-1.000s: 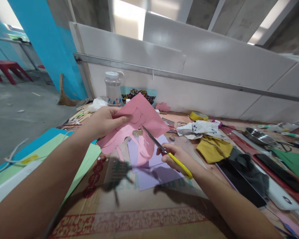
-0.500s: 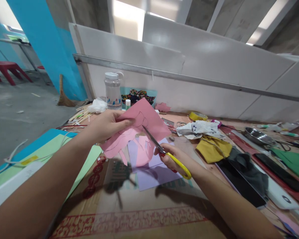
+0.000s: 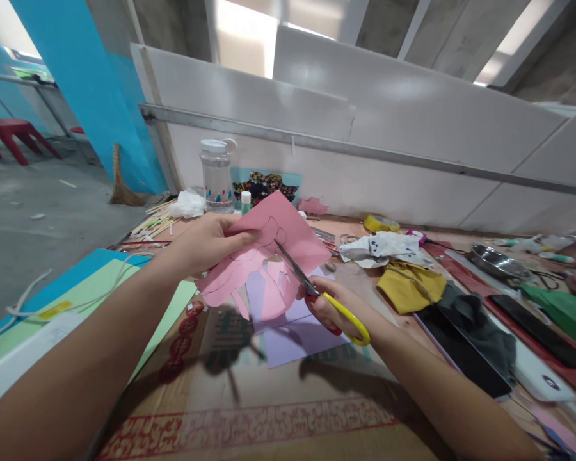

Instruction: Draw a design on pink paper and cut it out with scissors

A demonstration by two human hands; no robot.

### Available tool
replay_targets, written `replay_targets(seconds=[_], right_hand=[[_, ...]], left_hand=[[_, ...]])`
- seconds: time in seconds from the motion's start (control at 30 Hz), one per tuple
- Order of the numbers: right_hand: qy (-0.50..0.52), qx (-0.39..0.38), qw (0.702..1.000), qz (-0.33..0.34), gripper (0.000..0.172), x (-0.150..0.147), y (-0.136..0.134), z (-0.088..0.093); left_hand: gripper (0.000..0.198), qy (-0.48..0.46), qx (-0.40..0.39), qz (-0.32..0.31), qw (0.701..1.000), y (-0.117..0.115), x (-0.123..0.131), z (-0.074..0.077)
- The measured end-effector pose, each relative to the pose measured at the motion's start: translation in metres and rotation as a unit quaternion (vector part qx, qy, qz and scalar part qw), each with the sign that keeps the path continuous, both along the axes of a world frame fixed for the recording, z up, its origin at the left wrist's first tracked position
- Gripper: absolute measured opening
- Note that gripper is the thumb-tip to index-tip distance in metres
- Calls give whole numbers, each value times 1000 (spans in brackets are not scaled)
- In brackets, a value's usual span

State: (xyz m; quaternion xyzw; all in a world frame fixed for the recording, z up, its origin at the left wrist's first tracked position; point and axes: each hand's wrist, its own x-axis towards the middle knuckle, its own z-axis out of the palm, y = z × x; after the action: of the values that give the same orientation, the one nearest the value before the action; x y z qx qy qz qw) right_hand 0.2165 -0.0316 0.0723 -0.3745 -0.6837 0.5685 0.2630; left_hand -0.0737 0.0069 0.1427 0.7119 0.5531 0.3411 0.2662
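Note:
Between thumb and fingers, my left hand (image 3: 211,240) pinches a sheet of pink paper (image 3: 300,224) above the table. Drawn pencil outlines show on the paper, and its lower part is cut into curved, dangling pieces. My right hand (image 3: 329,301) is closed around the scissors (image 3: 345,317), which have yellow and red handles. Their blades lie against the pink paper, tips near the drawn lines; how far they are apart is hard to tell. Lilac paper sheets (image 3: 292,342) rest beneath on a printed cardboard sheet (image 3: 240,416).
At the back stand a clear water bottle (image 3: 217,176) and a glue stick (image 3: 246,202). Yellow tape (image 3: 381,223), a yellow cloth (image 3: 413,285), a black phone (image 3: 537,330) and a metal bowl (image 3: 499,262) lie rightward. Green paper (image 3: 96,288) is at left.
The pink paper has shifted very slightly to the right, and its hanging strips have swung a little. Part of another person's hand now shows at the far right edge.

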Motion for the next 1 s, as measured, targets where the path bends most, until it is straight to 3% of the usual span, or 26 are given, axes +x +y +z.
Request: replay_targets(seconds=[0.27, 0.67, 1.0], right_hand=[[23, -41, 999, 12, 61, 0, -2, 1], [36, -80, 996, -7, 54, 0, -1, -1], [9, -51, 998, -17, 67, -2, -3, 5]], left_hand=[[43, -18, -15, 3, 1000, -2, 0, 5], [43, -22, -4, -20, 1000, 1, -2, -1], [46, -28, -31, -7, 999, -1, 0, 2]])
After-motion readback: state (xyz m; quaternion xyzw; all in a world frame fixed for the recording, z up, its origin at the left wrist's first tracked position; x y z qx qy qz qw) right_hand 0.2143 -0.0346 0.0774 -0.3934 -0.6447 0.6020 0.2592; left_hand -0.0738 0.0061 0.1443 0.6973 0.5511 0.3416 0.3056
